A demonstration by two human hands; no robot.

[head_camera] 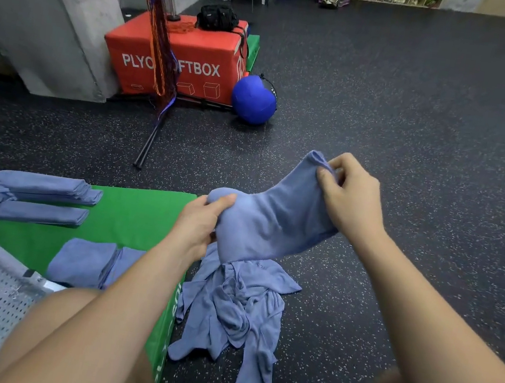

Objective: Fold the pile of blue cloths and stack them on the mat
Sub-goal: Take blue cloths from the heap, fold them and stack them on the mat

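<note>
Item: flat green foam mat (131, 216), bearing folded blue cloth stacks (50, 187) at its far-left and near edges.
Item: loose pile of crumpled blue cloths (234, 312) on the speckled black floor (413, 149), just right of the mat.
Item: one blue cloth (272, 223), held above the pile. My left hand (197, 226) grips its bunched end, fingers curled. My right hand (354, 196) pinches its upper corner. Long axis rises left to right.
</note>
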